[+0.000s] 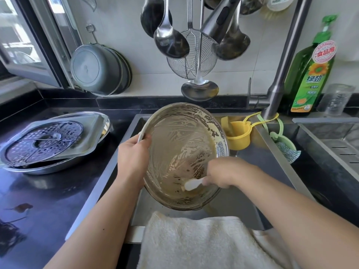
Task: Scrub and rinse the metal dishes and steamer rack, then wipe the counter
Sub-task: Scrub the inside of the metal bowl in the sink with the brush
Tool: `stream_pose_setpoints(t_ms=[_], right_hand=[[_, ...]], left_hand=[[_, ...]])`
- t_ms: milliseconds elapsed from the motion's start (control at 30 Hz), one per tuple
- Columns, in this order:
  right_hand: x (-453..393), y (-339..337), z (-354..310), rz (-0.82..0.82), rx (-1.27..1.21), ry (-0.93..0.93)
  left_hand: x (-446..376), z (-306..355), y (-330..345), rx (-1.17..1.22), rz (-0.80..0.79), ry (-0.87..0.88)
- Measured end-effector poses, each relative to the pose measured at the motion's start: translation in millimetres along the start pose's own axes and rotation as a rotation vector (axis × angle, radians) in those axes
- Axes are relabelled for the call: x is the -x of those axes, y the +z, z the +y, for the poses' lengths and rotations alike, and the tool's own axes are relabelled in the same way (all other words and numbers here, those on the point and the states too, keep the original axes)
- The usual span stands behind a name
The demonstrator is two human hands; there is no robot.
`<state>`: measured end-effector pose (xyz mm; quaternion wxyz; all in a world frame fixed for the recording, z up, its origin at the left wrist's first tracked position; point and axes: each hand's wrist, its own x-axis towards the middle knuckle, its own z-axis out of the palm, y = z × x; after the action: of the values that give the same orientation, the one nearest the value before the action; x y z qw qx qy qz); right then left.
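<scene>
A white towel is lying over the sink's front edge, just below both hands. The right hand is gripping a white brush against the inside of a metal bowl (smeared with brownish residue), while the left hand is clutching the bowl's rim, tilting it over the sink. Left of the left hand, a steamer rack is resting on stacked trays on the counter. Beyond the right hand, a green soap bottle is standing beside the faucet.

Towel cropped by bottom edge. Brush handle hidden within right hand; bristles indistinct. Detergent bottle blurred.
</scene>
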<state>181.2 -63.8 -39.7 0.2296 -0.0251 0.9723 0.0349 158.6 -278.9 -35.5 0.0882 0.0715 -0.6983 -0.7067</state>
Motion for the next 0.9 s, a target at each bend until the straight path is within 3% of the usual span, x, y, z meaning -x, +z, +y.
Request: stream_pose_setpoints(t_ms=[133,300,433,567,733,833,900], right_hand=[[-3,3,-11,0.012,-0.134,-0.075],[1,-2,12,0.033,0.006,0.072],[1,1,-13,0.015,-0.155,-0.123],[3,-15,6,0.198,-0.039,-0.022],[18,-4,-27,0.072,-0.031,-0.174],[8,-19,-4,0.188,-0.074,0.035],[12,-17,-4,0.250,-0.102,0.071]], left_hand=[[2,0,4,0.009,-0.015,-0.034],[-2,1,-2,0.026,0.036,-0.043],[-1,-1,3,0.099,0.013,-0.126],[-1,-2,1,0.141,0.062,-0.205],[1,1,4,0.152,0.091,-0.253],[4,2,2,0.128,0.072,-0.245],[8,4,4,0.128,0.054,-0.249]])
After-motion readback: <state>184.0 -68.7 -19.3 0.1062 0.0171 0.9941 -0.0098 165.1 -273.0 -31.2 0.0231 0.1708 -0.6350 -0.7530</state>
